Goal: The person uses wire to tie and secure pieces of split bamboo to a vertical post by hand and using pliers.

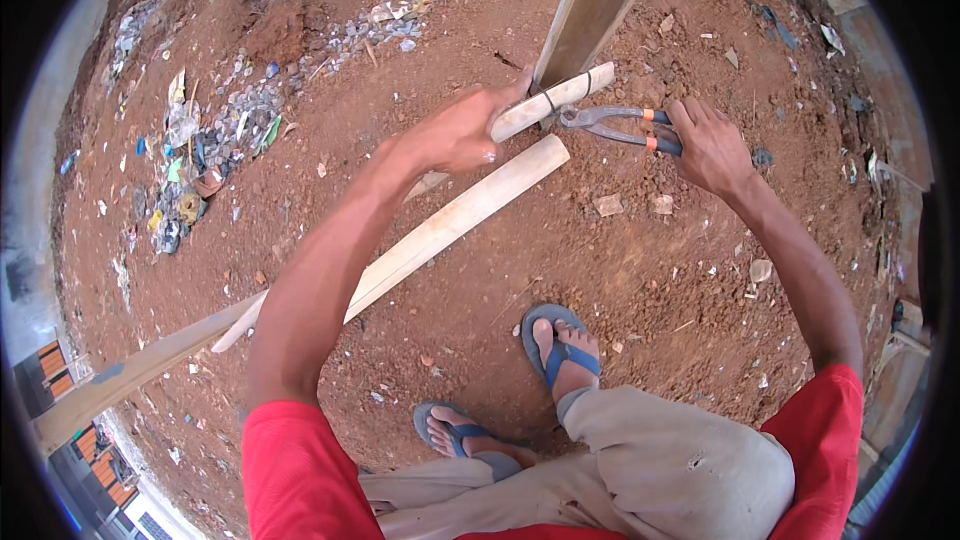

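My left hand [465,130] is closed round a short pale wooden strip [525,117], which lies against the foot of an upright wooden post [595,15]. Two turns of dark wire [588,84] cross the strip. My right hand [712,148] grips the handles of a pair of pincers [605,120], dark with orange bands. Their jaws sit at the lower edge of the strip, close to the wire; whether they bite on it, I cannot tell. Just below, a longer pale wooden slat [460,212] slants down left behind my left forearm.
Another wooden beam [150,365] runs toward the lower left. Reddish bare soil with litter and a patch of gravel [240,120] surrounds me. My sandalled feet [562,345] stand below the slat. Walls line both sides.
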`<control>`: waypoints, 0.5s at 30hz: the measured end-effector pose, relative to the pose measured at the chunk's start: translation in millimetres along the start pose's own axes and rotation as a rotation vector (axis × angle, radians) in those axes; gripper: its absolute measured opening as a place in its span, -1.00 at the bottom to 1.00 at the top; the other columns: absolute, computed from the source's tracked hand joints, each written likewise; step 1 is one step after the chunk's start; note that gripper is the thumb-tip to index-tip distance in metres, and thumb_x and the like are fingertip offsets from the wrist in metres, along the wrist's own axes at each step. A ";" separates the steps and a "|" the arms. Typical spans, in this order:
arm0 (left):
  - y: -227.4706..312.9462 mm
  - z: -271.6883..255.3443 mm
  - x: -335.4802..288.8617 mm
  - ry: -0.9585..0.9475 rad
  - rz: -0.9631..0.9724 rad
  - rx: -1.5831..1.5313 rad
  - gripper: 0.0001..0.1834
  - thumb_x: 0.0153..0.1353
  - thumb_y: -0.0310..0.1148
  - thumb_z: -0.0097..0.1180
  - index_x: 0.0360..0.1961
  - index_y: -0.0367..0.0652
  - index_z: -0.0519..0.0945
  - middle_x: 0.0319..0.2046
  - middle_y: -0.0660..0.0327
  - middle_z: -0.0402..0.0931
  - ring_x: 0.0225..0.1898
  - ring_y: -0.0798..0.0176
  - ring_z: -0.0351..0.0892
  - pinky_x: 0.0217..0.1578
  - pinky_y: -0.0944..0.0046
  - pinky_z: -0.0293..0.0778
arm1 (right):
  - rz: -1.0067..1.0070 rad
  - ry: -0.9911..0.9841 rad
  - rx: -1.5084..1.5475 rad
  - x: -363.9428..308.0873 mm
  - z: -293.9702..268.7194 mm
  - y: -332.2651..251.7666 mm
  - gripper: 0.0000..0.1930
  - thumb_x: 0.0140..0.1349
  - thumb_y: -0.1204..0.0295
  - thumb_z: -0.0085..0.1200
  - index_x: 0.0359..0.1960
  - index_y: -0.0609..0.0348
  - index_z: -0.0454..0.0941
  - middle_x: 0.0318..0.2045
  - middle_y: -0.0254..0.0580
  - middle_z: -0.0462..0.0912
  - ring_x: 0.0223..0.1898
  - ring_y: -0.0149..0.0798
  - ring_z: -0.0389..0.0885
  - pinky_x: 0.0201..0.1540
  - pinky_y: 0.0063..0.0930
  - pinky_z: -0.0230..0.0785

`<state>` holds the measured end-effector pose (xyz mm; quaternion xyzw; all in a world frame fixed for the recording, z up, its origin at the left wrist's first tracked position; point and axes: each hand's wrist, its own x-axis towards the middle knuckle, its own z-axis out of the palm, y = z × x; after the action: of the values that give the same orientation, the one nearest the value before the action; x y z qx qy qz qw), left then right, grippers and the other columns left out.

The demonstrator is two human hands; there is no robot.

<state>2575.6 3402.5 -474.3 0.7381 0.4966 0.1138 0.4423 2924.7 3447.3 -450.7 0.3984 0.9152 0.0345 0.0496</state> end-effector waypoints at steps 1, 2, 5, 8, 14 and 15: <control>-2.9 1.9 -1.1 0.060 0.058 0.039 0.03 -0.20 -0.70 -0.04 0.47 -0.20 0.08 0.04 -0.22 0.55 -0.13 -0.10 0.63 0.08 0.01 0.52 | -0.004 0.001 -0.012 4.8 3.0 4.9 -0.76 0.28 0.30 0.09 -0.14 0.09 0.34 -0.30 -0.11 0.46 -0.21 0.00 0.58 -0.24 -0.08 0.49; 1.8 1.2 -1.2 0.052 0.054 0.035 0.03 -0.20 -0.70 -0.04 0.47 -0.20 0.08 0.04 -0.22 0.55 -0.13 -0.10 0.63 0.08 0.01 0.52 | -0.003 -0.006 -0.007 9.4 6.4 13.0 -0.76 0.28 0.30 0.09 -0.14 0.09 0.34 -0.30 -0.11 0.46 -0.21 0.00 0.58 -0.24 -0.08 0.49; 15.5 -3.8 -4.3 0.019 0.010 0.026 0.02 -0.21 -0.71 -0.05 0.46 -0.23 0.09 0.10 -0.27 0.49 0.01 -0.14 0.59 0.22 0.02 0.42 | -0.130 0.021 0.022 26.1 9.6 30.3 -0.69 0.13 0.38 0.18 -0.14 0.07 0.35 -0.28 -0.19 0.49 -0.17 -0.05 0.59 -0.24 -0.11 0.50; 11.7 -5.5 -5.1 -0.042 -0.015 -0.054 0.02 -0.05 -0.67 0.12 0.49 -0.12 0.01 0.45 -0.14 0.01 0.46 -0.13 0.03 0.47 -0.05 -0.01 | -0.197 0.026 0.072 44.0 13.4 38.4 -0.71 0.11 0.41 0.17 -0.16 0.07 0.36 -0.28 -0.21 0.49 -0.18 -0.07 0.59 -0.25 -0.12 0.50; 7.1 0.7 1.7 -0.013 -0.006 0.041 0.00 -0.09 -0.63 0.14 0.47 -0.22 0.05 0.45 -0.12 0.02 0.47 -0.09 -0.02 0.50 -0.02 -0.14 | -0.251 -0.011 0.067 57.0 17.6 55.2 -0.75 0.13 0.44 0.13 -0.20 0.07 0.35 -0.28 -0.19 0.49 -0.20 -0.03 0.57 -0.23 -0.10 0.48; 13.2 -2.9 1.3 -0.025 0.005 0.002 0.01 -0.11 -0.62 0.14 0.47 -0.23 0.06 0.44 -0.13 0.04 0.47 -0.08 -0.01 0.50 0.01 -0.12 | -0.272 0.000 0.057 57.1 13.5 57.2 -0.76 0.13 0.44 0.13 -0.20 0.07 0.35 -0.26 -0.19 0.49 -0.19 -0.03 0.57 -0.22 -0.08 0.47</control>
<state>2582.8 3403.6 -462.9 0.7411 0.4893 0.1052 0.4476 2929.1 3528.3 -461.9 0.2720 0.9614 0.0014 0.0425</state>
